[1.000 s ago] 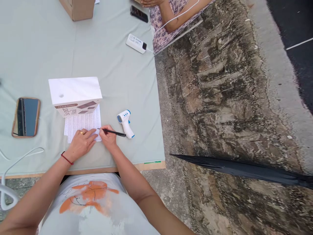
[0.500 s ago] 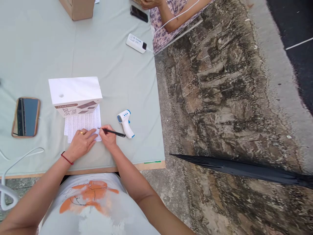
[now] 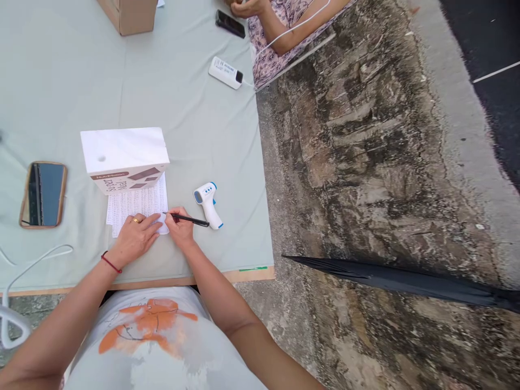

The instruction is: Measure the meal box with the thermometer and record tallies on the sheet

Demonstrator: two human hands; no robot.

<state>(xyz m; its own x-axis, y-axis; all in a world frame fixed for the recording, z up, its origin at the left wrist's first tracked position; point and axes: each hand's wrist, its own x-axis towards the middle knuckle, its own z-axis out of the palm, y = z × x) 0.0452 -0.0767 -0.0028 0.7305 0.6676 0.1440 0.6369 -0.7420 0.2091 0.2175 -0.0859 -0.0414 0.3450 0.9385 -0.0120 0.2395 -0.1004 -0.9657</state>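
1. White printed paper sheets (image 3: 130,205) seem to run beneath the white cardboard box with brown lettering (image 3: 124,149) — probably weighted by it.
2. Box's near side: the bare left hand (image 3: 136,236), fingers extended, gripping nothing, likely steadies them.
3. Right of that, the bare right hand (image 3: 181,229) pinches a slim black pen (image 3: 195,221) — angled for writing.

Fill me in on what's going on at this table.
A person's right hand holds a black pen, its tip at some paper sheets covered in tiny marks, too small to read. The left hand lies on the sheets. A white box stands over their far end. A white and blue thermometer gun lies to the right, a phone to the left. Another person's arm shows at the far side.
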